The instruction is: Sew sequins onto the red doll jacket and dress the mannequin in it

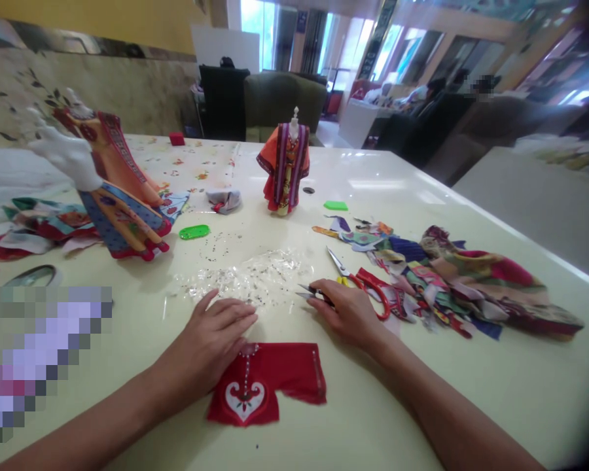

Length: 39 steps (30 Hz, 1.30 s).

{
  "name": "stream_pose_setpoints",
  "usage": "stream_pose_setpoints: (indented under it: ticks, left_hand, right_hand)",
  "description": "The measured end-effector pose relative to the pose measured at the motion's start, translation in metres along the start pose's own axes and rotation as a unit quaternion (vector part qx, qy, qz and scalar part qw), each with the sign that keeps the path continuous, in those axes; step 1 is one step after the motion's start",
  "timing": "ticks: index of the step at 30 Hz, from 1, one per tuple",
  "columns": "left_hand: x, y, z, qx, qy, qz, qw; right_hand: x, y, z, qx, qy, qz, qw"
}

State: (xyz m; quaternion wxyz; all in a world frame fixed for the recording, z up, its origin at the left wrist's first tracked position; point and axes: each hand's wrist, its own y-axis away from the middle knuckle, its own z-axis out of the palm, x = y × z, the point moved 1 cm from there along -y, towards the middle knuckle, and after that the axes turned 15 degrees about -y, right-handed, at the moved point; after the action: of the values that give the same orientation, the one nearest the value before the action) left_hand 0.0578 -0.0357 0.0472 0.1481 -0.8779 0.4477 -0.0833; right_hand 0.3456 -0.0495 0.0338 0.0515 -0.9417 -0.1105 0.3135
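Observation:
A small red cloth garment piece, with a white heart-shaped motif and a line of beads, lies flat on the table in front of me. My left hand rests at its upper left edge, palm down with fingers stretched out. To the right of it, my right hand is closed around small black-handled snips, their blades pointing left and slightly apart. Just beyond that hand lie orange-handled scissors. Clear plastic strewn with tiny beads spreads out ahead of both hands.
Dressed doll forms stand at left and at the back, where one wears a striped robe. Fabric scraps heap on the right, more cloth on the left. A green oval dish and green tray sit farther back.

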Motion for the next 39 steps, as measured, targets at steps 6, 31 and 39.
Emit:
stream_pose_setpoints:
  ticks: [6, 31, 39]
  left_hand:
    - [0.007, -0.029, 0.022, -0.028, 0.03, 0.049, 0.998]
    - [-0.011, -0.029, 0.023, -0.062, 0.084, 0.148, 0.983]
    - [-0.014, -0.032, 0.02, -0.081, 0.111, 0.146, 0.98]
  right_hand:
    - [-0.002, 0.0, -0.003, 0.013, -0.007, -0.005, 1.0]
    - [-0.011, 0.0, 0.008, -0.091, 0.029, -0.013, 0.995]
    - [-0.014, -0.001, 0.01, -0.081, 0.045, -0.007, 0.996]
